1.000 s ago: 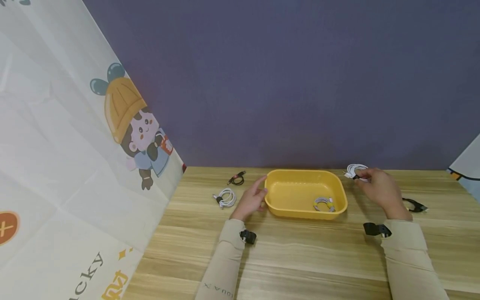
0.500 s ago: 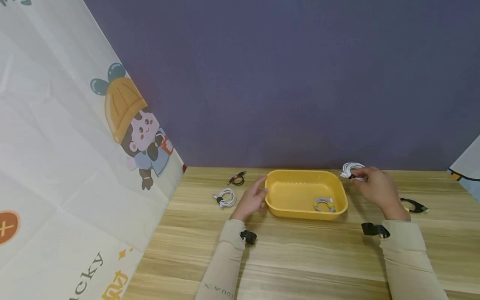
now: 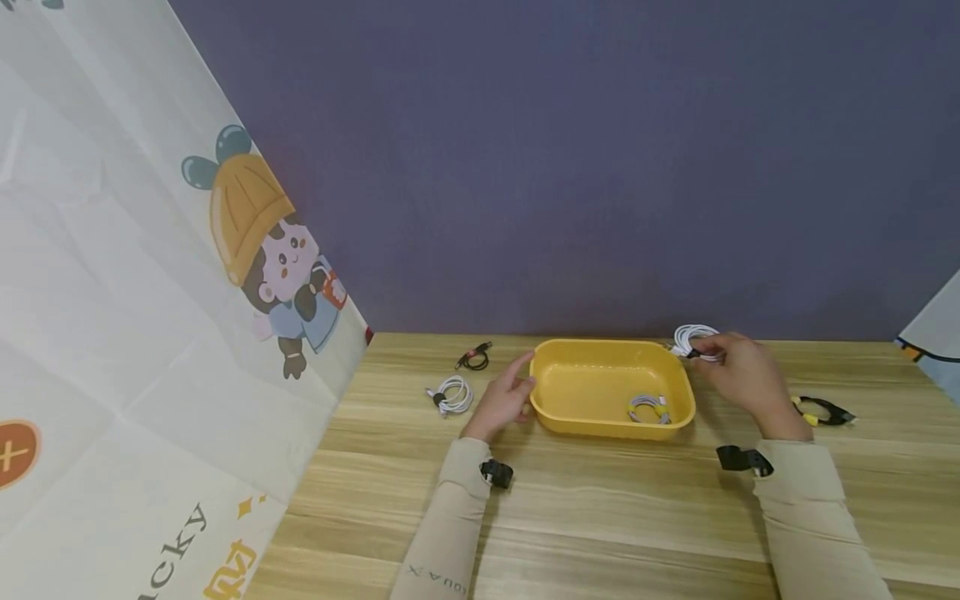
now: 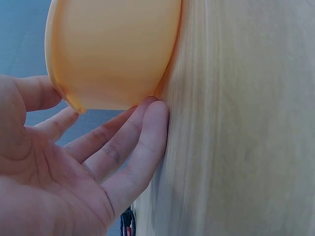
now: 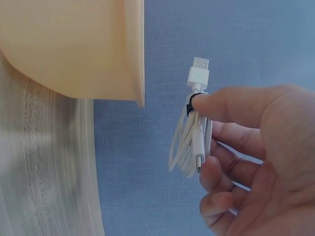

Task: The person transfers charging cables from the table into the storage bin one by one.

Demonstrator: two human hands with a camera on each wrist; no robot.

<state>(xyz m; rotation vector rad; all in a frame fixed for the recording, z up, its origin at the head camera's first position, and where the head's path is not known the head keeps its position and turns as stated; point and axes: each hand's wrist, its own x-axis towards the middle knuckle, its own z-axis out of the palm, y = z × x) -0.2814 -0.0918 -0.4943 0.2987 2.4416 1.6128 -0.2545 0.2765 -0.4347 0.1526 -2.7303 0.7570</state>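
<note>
My right hand (image 3: 750, 379) pinches a coiled white USB cable (image 3: 693, 340) between thumb and fingers, raised just right of the yellow basin (image 3: 585, 429). In the right wrist view the USB cable (image 5: 189, 137) has a black tie under the thumb, its white USB plug pointing up. At the basin's left end, my left hand (image 3: 501, 404) holds the rim; in the left wrist view its thumb goes over the rim while the fingertips (image 4: 156, 110) touch the outer wall near the table. Inside the basin lies a coiled grey cable (image 3: 647, 408) with a yellow tie.
Left of the basin lie a coiled white cable (image 3: 452, 396) and a small black cable (image 3: 474, 358). A black cable with a yellow tie (image 3: 825, 412) lies right of my right wrist. A dark blue panel (image 3: 585, 167) rises behind the wooden table (image 3: 615, 517).
My right hand has moved left toward the basin, carrying the white USB cable and uncovering more of the black cable with the yellow tie. My left hand and the basin stay put.
</note>
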